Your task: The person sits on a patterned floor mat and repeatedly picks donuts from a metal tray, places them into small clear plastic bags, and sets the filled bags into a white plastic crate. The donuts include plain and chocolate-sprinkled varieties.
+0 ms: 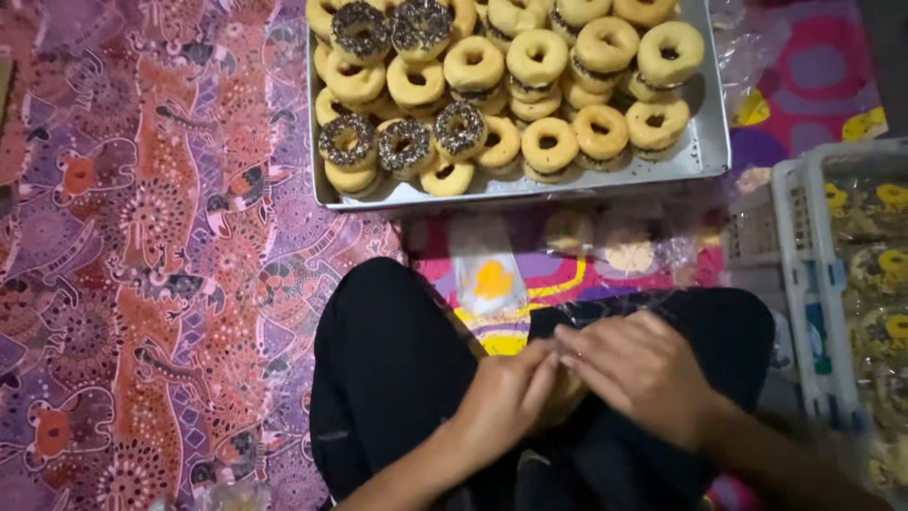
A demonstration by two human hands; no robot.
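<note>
**Both hands closed over a wrapped doughnut in the lap**

Left hand and right hand meet at centre frame, fingertips touching, over the person's black-clad knees. Both are curled shut around one doughnut, only a tan sliver of which shows between them. A sheet of clear plastic wrap rises from the grip toward 12 o'clock.

Key relation: the doughnut sits directly under the fingertips, at the seam between the two hands. It lies at 3 o'clock of the left hand and 8 o'clock of the right hand; the two look equally near. Being round, it shows no long axis. Its top and any coating are hidden.

Outward at 12 o'clock, on the patterned floor cloth, lie a few bagged doughnuts and an empty clear bag with a yellow mark. Further at 12 o'clock stands a metal tray stacked with ring doughnuts: most plain golden, several with dark sprinkles toward its left side.

At 3 o'clock a white plastic crate holds wrapped packs, well apart from the hands.
</note>
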